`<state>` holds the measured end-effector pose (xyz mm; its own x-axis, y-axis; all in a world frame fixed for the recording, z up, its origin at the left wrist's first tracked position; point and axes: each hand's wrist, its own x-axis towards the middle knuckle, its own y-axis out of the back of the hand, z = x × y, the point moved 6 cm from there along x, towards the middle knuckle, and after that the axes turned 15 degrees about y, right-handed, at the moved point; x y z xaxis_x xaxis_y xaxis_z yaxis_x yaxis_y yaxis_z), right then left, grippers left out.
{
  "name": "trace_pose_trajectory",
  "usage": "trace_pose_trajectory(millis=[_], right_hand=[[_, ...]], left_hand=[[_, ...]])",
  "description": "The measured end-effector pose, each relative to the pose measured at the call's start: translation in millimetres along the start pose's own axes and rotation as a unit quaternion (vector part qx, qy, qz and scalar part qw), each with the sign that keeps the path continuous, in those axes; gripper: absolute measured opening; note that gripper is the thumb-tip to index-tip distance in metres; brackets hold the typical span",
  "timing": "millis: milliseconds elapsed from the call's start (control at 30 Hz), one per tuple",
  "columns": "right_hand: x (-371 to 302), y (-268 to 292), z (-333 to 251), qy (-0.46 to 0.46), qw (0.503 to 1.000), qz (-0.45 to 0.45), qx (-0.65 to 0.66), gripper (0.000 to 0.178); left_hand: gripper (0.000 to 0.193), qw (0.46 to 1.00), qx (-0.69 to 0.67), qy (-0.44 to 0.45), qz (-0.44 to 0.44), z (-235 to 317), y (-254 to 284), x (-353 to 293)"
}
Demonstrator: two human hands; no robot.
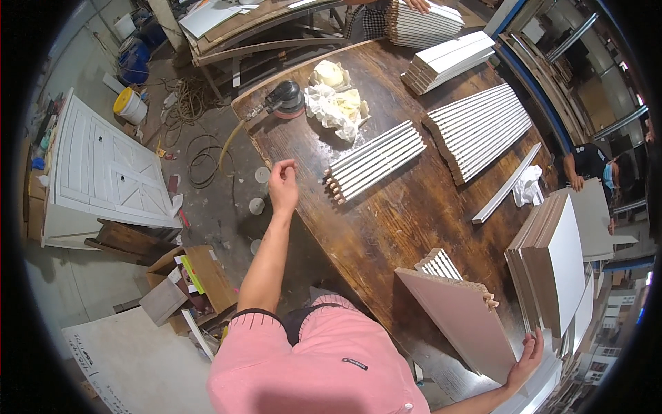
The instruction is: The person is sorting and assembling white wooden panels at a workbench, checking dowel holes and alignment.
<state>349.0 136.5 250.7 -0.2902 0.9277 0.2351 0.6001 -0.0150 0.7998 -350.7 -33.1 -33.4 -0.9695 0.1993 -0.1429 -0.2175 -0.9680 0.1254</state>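
A worker's right hand (527, 359) grips the near edge of a pale flat panel (462, 319) whose long axis slants up-left from those fingers, while the left hand (283, 185) hovers loosely curled and empty, well apart above the table edge (289, 162).

Slat bundle (438, 263): mostly hidden behind tilted white panel (463, 319); only the end shows. Right hand (526, 361): palm covered by panel's lower corner, fingers visible over the edge. Person at far table end (376, 17): cut off by top edge. Second person (594, 168) at right rim: distorted, partly hidden behind stacked boards (552, 265).
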Motion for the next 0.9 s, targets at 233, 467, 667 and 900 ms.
trace_pose_trajectory(millis=[233, 467, 667, 900], right_hand=[[2.2, 1.1, 0.8, -0.012, 1.0, 0.011, 0.01, 0.047], [-5.2, 0.0, 2.7, -0.02, 0.999, 0.022, 0.018, 0.047], [-10.6, 1.4, -4.5, -0.019, 0.999, 0.04, 0.024, 0.046], [-2.4, -0.8, -21.9, -0.014, 0.997, 0.059, -0.044, 0.041]], left_hand=[[0.017, 0.993, 0.084, 0.005, -0.084, 9.8, -28.0, -33.7], [0.031, 0.957, 0.249, -0.041, -0.141, 11.7, -61.5, -40.0], [0.027, 0.953, 0.191, -0.04, -0.231, 13.4, -62.1, -26.5], [0.026, 0.937, 0.224, -0.145, -0.227, 71.7, -47.5, -40.5]])
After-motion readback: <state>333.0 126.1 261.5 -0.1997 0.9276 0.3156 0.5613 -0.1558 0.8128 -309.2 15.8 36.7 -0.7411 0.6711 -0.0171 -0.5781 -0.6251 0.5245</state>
